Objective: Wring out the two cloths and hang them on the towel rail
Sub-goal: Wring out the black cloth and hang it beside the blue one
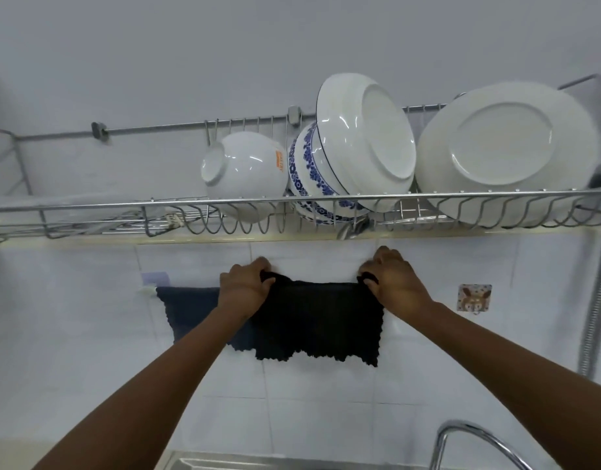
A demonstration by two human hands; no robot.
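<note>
A: Black cloth (317, 320) is hanging flat against the tiled wall (88, 334), below the dish rack (292, 198). Long axis is running left to right along its top edge; scalloped hem is pointing down.

B: Hands?

A: Left hand (244, 286) is pinching the top left corner, fingers (263, 266) curling closed over the bunched edge. Right hand (392, 279) is doing the same at the top right corner, fingers closed on the cloth. Both arms are reaching up and forward from the bottom of the view.

B: The second cloth?

A: Blue cloth (187, 310) is hanging just left of the black one, its top edge also lying horizontal, hem down. The black cloth is overlapping its right part. Left forearm is crossing in front of it.

B: Rail itself?

A: Mostly hidden under the cloths. A pale bracket (149, 290) is showing at the blue cloth's top left corner.

B: Surroundings?

A: Bowls (244, 174) and plates (502, 147) are standing on edge in the rack. A sticker hook (474, 297) is sitting on the wall right of the black cloth, apart from it. Tap (461, 435) and sink (224, 463) edge are showing at the bottom.
</note>
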